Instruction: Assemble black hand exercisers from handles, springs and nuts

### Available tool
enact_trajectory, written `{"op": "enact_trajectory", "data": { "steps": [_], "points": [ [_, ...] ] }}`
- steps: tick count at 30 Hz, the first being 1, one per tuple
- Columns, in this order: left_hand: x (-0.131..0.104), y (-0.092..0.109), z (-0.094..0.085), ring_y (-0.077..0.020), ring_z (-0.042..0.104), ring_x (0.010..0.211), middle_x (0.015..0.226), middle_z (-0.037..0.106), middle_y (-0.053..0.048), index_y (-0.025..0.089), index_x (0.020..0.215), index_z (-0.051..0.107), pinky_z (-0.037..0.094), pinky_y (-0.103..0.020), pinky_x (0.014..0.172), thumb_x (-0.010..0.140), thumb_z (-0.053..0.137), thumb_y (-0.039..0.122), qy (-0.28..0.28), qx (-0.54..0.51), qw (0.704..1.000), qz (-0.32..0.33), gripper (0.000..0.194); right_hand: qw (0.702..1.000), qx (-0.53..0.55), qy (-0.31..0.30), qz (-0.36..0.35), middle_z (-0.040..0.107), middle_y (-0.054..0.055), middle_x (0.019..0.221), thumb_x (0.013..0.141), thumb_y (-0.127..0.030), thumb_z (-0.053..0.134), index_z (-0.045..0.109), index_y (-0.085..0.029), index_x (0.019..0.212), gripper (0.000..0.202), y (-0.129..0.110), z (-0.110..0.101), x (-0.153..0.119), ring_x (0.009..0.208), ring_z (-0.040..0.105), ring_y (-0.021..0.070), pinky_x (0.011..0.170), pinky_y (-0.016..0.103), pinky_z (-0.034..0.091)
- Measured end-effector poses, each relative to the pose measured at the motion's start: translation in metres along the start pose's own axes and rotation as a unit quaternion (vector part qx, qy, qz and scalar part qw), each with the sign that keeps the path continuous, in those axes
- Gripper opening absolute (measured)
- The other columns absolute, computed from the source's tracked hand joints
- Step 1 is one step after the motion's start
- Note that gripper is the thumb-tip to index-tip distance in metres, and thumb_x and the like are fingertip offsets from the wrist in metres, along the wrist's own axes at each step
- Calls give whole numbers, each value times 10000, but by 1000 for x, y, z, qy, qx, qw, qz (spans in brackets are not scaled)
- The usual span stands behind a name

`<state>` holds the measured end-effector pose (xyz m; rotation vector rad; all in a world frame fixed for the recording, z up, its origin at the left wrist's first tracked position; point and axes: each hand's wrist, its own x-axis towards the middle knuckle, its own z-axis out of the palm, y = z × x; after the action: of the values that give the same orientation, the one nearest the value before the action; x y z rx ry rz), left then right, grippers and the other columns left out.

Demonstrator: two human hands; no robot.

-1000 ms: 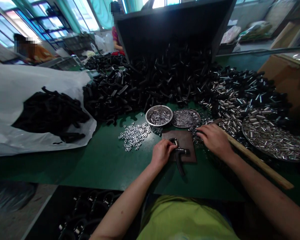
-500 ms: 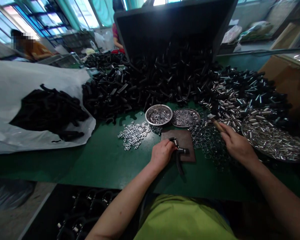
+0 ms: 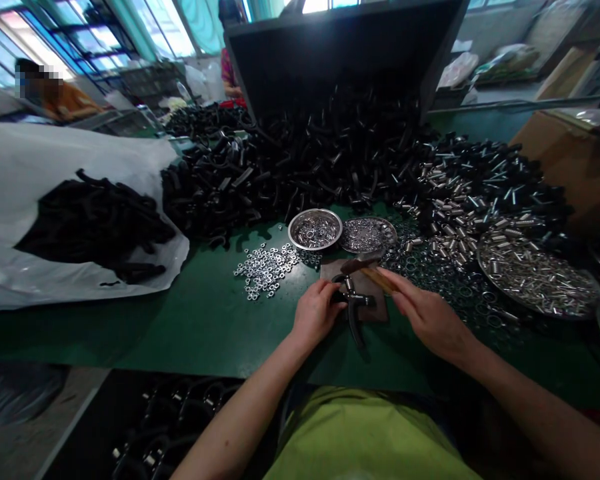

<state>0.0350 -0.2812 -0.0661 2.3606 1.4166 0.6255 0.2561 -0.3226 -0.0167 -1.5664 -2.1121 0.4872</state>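
On the green surface, lower right of centre, a black sprung handle is pinched by the left hand's fingers. A hammer is gripped by the right hand's curled fingers.

the hammer, which a second ago lay on the right with its wooden handle pointing near, is now in the right hand, fingers wrapped round the handle. that hand has come left, and the hammer head is now over the far part of the brown plate. loose rings on the right, earlier partly covered, now show more fully.
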Motion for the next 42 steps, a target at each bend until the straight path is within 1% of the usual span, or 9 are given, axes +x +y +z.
{"op": "enact_trajectory", "data": {
  "steps": [7,12,14,19,22,27,31,35,42],
  "points": [
    [-16,-1,2,-187,580,876,982,599,-57,200,1090,584,475,-297,767,797,591,231,10,-21,998,-64,295,994,-88,-64,-31,680,46,1103,930,-250,348,391,-297,1389,463,-2,14,-17,885,671,214,747,369,554],
    [-12,2,-2,-173,587,836,937,624,-46,245,1110,642,471,-314,788,810,549,188,-5,-161,983,-91,319,975,-208,56,48,670,65,1048,950,-338,318,387,-304,1395,452,24,-4,-19,766,646,205,623,324,508],
    [-10,5,-2,-167,603,795,892,641,-47,206,1102,645,495,-312,751,807,572,230,-3,-332,928,-169,305,945,-291,100,106,659,65,892,941,-359,338,416,-317,1379,447,48,-12,-24,687,616,211,522,308,446],
    [-12,28,5,-157,643,782,974,673,-89,126,1019,657,532,-303,753,763,642,251,-13,-645,684,-339,285,896,-389,109,186,578,84,772,907,-282,385,462,-291,1349,448,104,-18,-36,673,555,243,455,305,344],
    [-19,43,6,-173,637,952,1138,648,-97,152,1062,665,494,-288,876,755,660,249,-37,-682,646,-341,322,896,-393,124,167,590,128,895,867,-193,411,474,-239,1340,479,112,-18,-30,786,543,272,561,351,414],
    [-30,54,-10,-236,522,1194,1314,547,-101,190,1206,598,433,-358,984,781,638,283,-70,-622,711,-320,437,953,-278,120,24,613,120,1015,879,-212,443,650,-181,1107,310,93,-14,34,992,498,264,849,407,419],
    [-3,43,-26,-223,565,1114,1249,595,-90,223,1208,587,464,-368,926,826,576,268,-63,-479,856,-185,385,972,-232,23,13,642,101,1021,849,-258,529,683,-197,1030,245,80,1,108,1023,486,250,858,373,412],
    [65,21,-22,-227,539,1031,1080,635,-80,204,1038,668,420,-386,919,830,561,227,11,-138,990,-3,235,968,-249,-9,31,664,124,962,757,-244,641,707,-183,897,166,79,19,155,998,508,267,827,362,418],
    [164,2,23,-280,459,1019,929,627,-129,166,742,700,304,-442,898,810,520,136,-7,173,981,85,195,969,-234,-29,70,681,146,917,794,-204,569,696,-160,786,135,86,25,170,966,550,277,786,355,426]
  ]
}}
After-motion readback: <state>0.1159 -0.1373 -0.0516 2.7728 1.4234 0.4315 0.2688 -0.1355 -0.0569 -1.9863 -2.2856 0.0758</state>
